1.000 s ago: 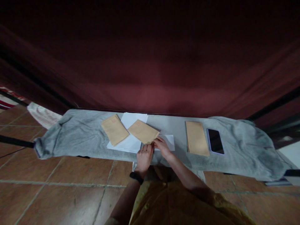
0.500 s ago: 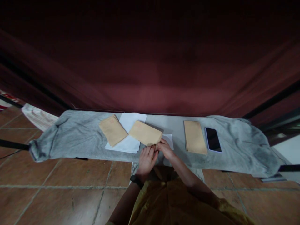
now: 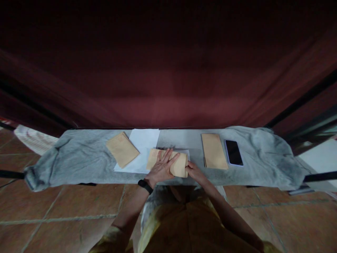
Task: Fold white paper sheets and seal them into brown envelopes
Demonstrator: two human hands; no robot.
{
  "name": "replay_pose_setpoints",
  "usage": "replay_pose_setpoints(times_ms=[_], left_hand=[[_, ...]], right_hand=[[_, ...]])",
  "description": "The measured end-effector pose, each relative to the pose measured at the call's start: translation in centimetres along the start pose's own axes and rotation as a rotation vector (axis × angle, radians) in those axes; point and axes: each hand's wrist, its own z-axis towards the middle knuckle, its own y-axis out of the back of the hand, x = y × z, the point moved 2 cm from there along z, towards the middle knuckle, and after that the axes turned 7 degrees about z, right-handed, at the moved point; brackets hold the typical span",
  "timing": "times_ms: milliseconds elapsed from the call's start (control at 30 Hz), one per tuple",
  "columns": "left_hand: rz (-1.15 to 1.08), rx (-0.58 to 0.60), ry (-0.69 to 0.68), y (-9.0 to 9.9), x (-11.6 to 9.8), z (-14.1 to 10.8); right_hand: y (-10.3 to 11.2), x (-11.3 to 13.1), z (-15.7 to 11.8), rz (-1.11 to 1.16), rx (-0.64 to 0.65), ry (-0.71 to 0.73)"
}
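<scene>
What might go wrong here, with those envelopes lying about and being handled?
The left hand lies spread on an envelope while the right hand touches its right end; uneven pressure might crease it.

The left stack lies askew, partly over the white paper, so tugging that paper could drag envelopes along.

The phone lies close beside the right stack; a careless reach there might nudge it.

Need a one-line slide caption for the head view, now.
Left hand spread over the middle envelope, right hand at its right end; a phone lies farther right.
</scene>
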Motion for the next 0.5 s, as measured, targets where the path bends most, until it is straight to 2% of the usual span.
replay_pose_setpoints(times_ms=[200, 500], left_hand=[[-0.018, 0.006, -0.006, -0.5, -1.0, 0.2], [0.023, 0.004, 0.009, -1.3, -1.3, -0.8]], right_hand=[[0.9, 1.1, -1.5, -0.001, 0.088, -0.007], [1.3, -1.0, -0.7, -0.2, -0.082, 0.006]])
